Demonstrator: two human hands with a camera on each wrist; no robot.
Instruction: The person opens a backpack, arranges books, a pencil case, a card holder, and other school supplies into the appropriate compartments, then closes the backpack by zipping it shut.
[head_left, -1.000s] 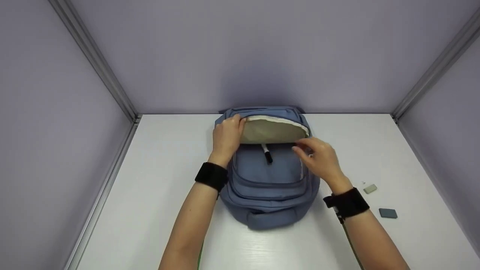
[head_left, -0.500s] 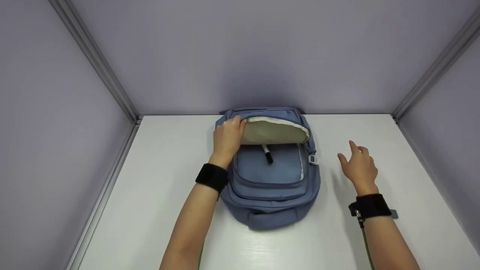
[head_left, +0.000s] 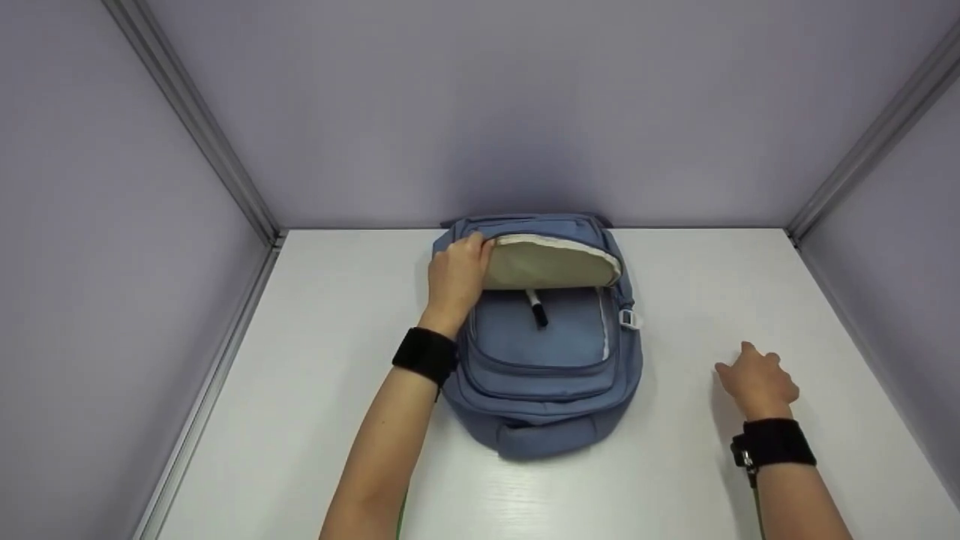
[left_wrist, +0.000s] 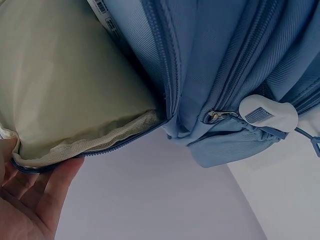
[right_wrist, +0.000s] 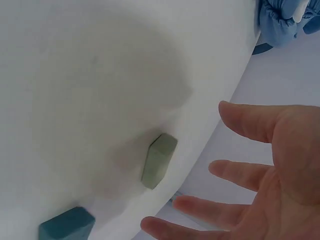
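A blue backpack [head_left: 544,375] lies flat on the white table [head_left: 315,390] with its top compartment open and the cream lining [head_left: 551,262] showing. My left hand [head_left: 457,266] grips the raised flap edge at its left end; in the left wrist view its fingers [left_wrist: 30,200] curl under the lining [left_wrist: 65,85]. A black and white marker [head_left: 535,306] pokes out of the opening. My right hand [head_left: 754,379] hovers low over the table to the right of the bag, fingers spread and holding nothing. In the right wrist view this hand [right_wrist: 260,190] is just above a pale green eraser [right_wrist: 159,160] and a teal eraser [right_wrist: 67,224].
Lilac walls with metal corner posts [head_left: 195,127] enclose the table on three sides. A white plastic zipper pull [left_wrist: 267,114] hangs on the backpack's side [head_left: 630,319]. The backpack sits against the back wall.
My right hand left the backpack opening, swung right and toward me, and now hovers over the two erasers, hiding them in the head view. The left hand kept its hold.
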